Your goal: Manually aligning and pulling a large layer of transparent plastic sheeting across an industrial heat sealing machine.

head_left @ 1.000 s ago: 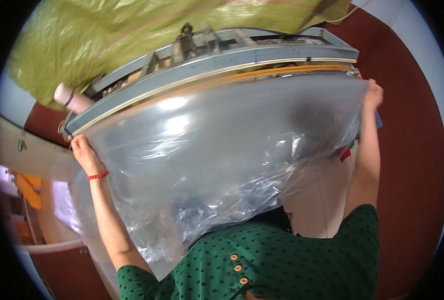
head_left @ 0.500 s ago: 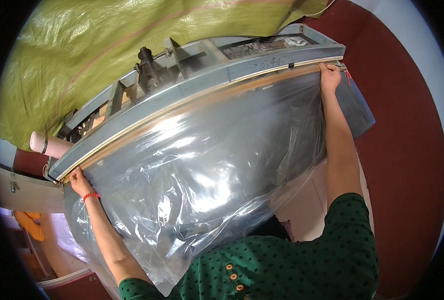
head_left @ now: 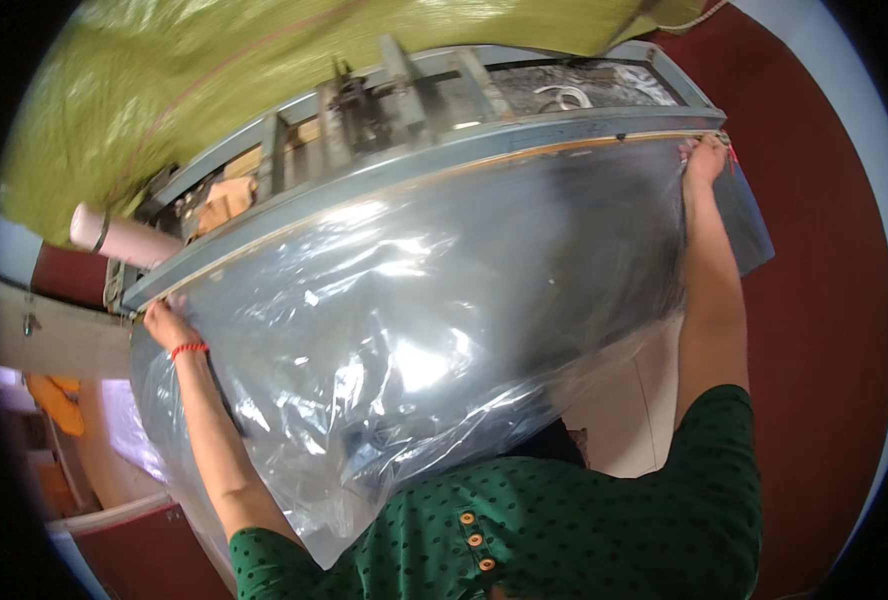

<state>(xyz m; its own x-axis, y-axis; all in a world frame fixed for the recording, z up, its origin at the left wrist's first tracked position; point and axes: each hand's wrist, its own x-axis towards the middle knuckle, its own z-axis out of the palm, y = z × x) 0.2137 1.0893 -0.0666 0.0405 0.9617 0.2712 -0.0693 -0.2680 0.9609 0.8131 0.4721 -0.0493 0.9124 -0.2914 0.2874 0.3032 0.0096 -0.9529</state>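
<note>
A large clear plastic sheet point(head_left: 434, 330) hangs in front of me from the long grey metal bar point(head_left: 444, 165) of a machine frame. My left hand point(head_left: 167, 322), with a red band at the wrist, grips the sheet's top edge at the bar's left end. My right hand point(head_left: 704, 158) is raised high and pinches the sheet's top corner at the bar's right end. The sheet is stretched between both hands and drapes down over my green dotted top point(head_left: 544, 530).
A yellow-green woven sack point(head_left: 164, 90) lies over the machine's top. A pale pink roll end point(head_left: 114, 235) sticks out at the left. A dark red wall point(head_left: 824, 300) stands to the right. Orange items point(head_left: 54, 400) sit low on the left.
The view has tilted, and the machine bar now sits lower in the picture. Both hands keep hold of the sheet; the right hand has shifted left and up along the bar.
</note>
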